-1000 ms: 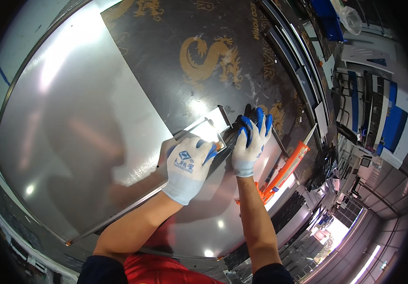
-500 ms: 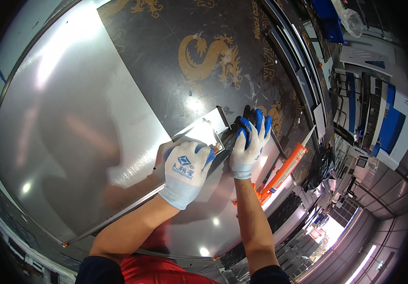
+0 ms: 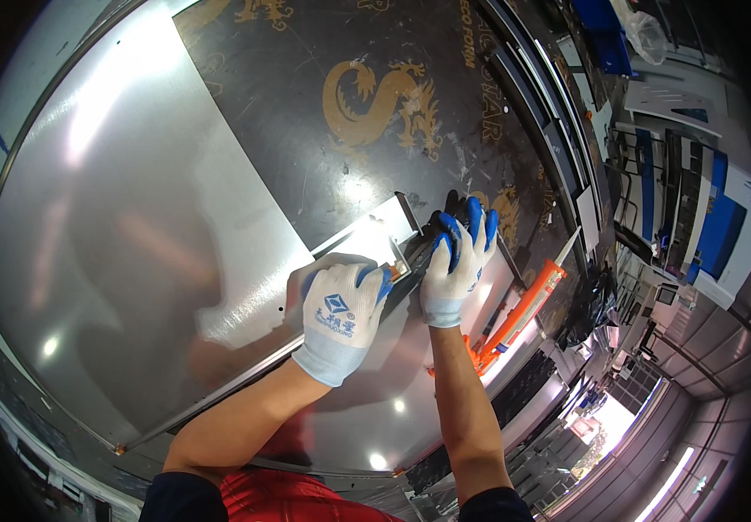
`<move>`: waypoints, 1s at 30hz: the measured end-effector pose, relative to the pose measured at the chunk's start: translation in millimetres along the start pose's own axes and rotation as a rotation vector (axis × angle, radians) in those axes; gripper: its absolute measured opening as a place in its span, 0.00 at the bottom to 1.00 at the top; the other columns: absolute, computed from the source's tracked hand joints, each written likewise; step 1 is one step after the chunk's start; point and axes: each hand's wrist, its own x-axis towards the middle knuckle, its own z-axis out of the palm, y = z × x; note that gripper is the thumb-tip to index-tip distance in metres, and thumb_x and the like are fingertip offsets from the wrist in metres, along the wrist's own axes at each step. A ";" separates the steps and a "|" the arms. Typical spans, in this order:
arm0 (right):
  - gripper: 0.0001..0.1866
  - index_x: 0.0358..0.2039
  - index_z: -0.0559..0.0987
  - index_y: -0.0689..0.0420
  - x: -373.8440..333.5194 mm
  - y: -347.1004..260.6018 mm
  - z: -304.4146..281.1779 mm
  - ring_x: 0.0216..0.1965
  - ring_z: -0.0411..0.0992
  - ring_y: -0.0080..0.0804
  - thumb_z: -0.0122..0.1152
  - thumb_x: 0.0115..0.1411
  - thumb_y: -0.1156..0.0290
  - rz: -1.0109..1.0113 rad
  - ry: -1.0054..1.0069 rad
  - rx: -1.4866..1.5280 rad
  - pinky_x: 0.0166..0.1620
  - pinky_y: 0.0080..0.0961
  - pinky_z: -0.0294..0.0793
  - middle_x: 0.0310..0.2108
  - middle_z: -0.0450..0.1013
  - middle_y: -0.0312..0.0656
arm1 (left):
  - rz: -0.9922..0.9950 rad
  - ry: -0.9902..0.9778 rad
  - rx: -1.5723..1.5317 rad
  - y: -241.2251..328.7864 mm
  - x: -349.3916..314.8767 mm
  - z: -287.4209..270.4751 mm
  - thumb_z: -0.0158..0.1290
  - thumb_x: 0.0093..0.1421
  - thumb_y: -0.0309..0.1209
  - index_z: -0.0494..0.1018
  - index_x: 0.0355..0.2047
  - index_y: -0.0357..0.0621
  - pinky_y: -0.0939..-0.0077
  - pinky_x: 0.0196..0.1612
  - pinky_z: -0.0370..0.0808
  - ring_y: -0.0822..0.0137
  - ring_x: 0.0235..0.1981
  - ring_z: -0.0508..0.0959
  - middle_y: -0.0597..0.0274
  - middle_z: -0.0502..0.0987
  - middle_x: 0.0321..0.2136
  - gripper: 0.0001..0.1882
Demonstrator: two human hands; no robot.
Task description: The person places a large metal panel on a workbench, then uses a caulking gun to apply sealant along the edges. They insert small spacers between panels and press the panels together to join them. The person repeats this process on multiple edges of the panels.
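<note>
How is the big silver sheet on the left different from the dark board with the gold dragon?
The silver sheet is pale and plain, while the dark board is nearly black with gold pictures. The silver sheet shines with a long, bright streak; the dark board shows a smaller bright spot and pale scratches. Both look flat and catch the light.

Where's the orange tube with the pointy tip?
In the head view, the orange tube is right of centre, just to the right of the gloved right hand, with its pointy tip aimed up and right.
</note>
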 end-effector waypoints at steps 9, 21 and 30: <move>0.20 0.51 0.85 0.53 0.6 -1.2 -4.7 0.76 0.52 0.66 0.61 0.57 0.79 -0.016 -0.032 0.004 0.76 0.59 0.50 0.69 0.69 0.50 | 0.062 -0.022 -0.017 -4.7 -9.4 3.4 0.64 0.60 0.30 0.77 0.52 0.41 0.51 0.51 0.71 0.49 0.47 0.76 0.52 0.78 0.47 0.20; 0.19 0.50 0.86 0.50 29.5 -31.3 -66.6 0.62 0.67 0.57 0.75 0.56 0.70 -0.538 -0.509 -0.101 0.61 0.52 0.67 0.60 0.73 0.48 | -0.028 -0.099 -0.051 -12.4 -7.4 5.4 0.66 0.58 0.29 0.78 0.49 0.38 0.53 0.55 0.73 0.48 0.51 0.76 0.50 0.76 0.48 0.19; 0.20 0.47 0.88 0.47 57.1 -45.0 -51.8 0.67 0.63 0.57 0.78 0.51 0.71 -0.669 -0.807 -0.066 0.64 0.51 0.66 0.67 0.69 0.45 | -0.052 0.006 -0.048 -8.1 -8.0 2.1 0.68 0.55 0.31 0.79 0.46 0.37 0.59 0.58 0.74 0.52 0.52 0.74 0.50 0.73 0.50 0.19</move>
